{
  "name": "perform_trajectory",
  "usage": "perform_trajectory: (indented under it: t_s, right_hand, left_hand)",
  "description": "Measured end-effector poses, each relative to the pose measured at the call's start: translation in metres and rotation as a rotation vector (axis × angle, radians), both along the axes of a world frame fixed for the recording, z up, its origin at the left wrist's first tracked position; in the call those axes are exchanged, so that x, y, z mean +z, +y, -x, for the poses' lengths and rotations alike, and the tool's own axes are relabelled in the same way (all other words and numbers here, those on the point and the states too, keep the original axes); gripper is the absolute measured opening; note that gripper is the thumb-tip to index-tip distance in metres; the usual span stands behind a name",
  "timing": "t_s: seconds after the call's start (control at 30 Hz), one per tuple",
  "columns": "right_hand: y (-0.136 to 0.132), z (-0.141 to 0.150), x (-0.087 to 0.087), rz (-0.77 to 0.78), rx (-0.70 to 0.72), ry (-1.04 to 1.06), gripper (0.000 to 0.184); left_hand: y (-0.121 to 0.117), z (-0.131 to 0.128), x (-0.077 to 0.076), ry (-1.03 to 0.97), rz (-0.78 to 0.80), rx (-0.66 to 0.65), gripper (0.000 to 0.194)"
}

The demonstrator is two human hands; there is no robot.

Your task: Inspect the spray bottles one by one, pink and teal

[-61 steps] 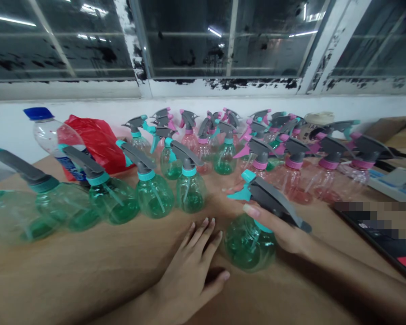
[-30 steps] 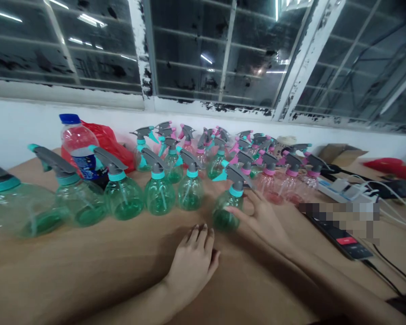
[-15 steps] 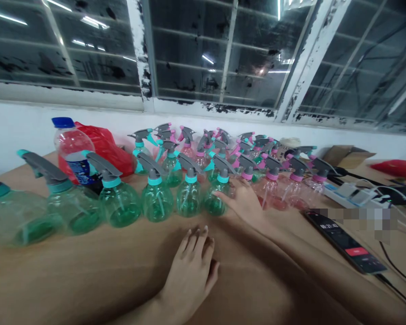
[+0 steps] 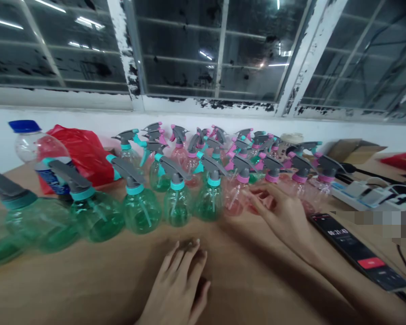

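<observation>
My left hand (image 4: 177, 282) lies palm down above the bare front of the wooden table (image 4: 98, 284), fingers stretched out, holding nothing. To its right, my right hand (image 4: 284, 212) reaches into the front row of spray bottles. Its thumb points left, beside a pink spray bottle (image 4: 234, 198), and the other fingers sit in front of a second pink spray bottle (image 4: 271, 177), hiding most of its body. Thumb and fingers look apart; whether they touch the bottles cannot be made out. Green spray bottles with turquoise collars, such as this green spray bottle (image 4: 209, 201), extend leftward in the row.
More spray bottles (image 4: 179, 144) crowd behind the front row. At left stand a blue-capped bottle (image 4: 37, 142) and a red plastic bag (image 4: 83, 155). A phone (image 4: 358, 253), a power strip (image 4: 352, 196) with cables and a cardboard box (image 4: 355, 151) lie at right.
My right hand has moved right, from the first pink spray bottle to the second. The view has shifted, so the left-hand bottles appear farther left. My left hand stays spread over the table.
</observation>
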State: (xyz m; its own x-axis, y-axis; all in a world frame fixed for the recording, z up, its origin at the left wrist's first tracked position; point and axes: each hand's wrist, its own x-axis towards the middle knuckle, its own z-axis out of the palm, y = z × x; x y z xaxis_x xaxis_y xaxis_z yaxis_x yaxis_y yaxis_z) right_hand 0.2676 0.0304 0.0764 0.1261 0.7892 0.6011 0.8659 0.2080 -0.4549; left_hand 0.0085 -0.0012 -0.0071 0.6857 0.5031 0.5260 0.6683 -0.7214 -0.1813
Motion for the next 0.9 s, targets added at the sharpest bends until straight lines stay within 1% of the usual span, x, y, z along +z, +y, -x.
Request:
perform_trajectory:
  t_s: [0.07, 0.13, 0.23, 0.3, 0.37, 0.43, 0.5, 0.6, 0.7, 0.8, 0.9]
  right_hand:
    - [0.0, -0.012, -0.002, 0.049, -0.107, -0.031, 0.04]
    - [0.004, -0.016, -0.005, 0.132, -0.175, -0.075, 0.048]
    - [0.016, -0.011, -0.01, 0.206, -0.202, -0.148, 0.061]
    - [0.025, -0.006, -0.013, 0.198, -0.202, -0.196, 0.068]
    - [0.033, -0.004, -0.017, 0.166, -0.21, -0.243, 0.071]
    - [0.038, -0.004, -0.02, 0.143, -0.222, -0.27, 0.07]
    - [0.038, -0.005, -0.021, 0.138, -0.231, -0.275, 0.067]
    - [0.028, -0.006, -0.016, 0.141, -0.231, -0.284, 0.063]
    - [0.01, -0.006, -0.009, 0.142, -0.223, -0.296, 0.063]
    - [-0.011, -0.008, -0.004, 0.153, -0.206, -0.309, 0.064]
    - [-0.034, -0.013, -0.002, 0.151, -0.145, -0.34, 0.063]
  left_hand:
    - [0.001, 0.001, 0.0, -0.003, 0.003, -0.014, 0.04]
    - [0.001, 0.0, 0.001, -0.002, 0.016, -0.02, 0.041]
    - [0.001, -0.002, 0.004, -0.012, 0.06, -0.033, 0.039]
    - [0.0, -0.004, 0.006, -0.025, 0.093, -0.05, 0.038]
    - [0.0, -0.005, 0.009, -0.052, 0.14, -0.068, 0.038]
    - [-0.001, -0.007, 0.011, -0.096, 0.221, -0.082, 0.037]
    - [-0.003, -0.01, 0.014, -0.162, 0.34, -0.079, 0.035]
    - [-0.003, -0.02, 0.02, -0.279, 0.527, -0.046, 0.03]
    - [0.0, -0.035, 0.025, -0.359, 0.653, -0.039, 0.026]
    - [0.004, -0.052, 0.026, -0.435, 0.717, -0.021, 0.027]
    - [0.006, -0.065, 0.024, -0.543, 0.731, -0.002, 0.04]
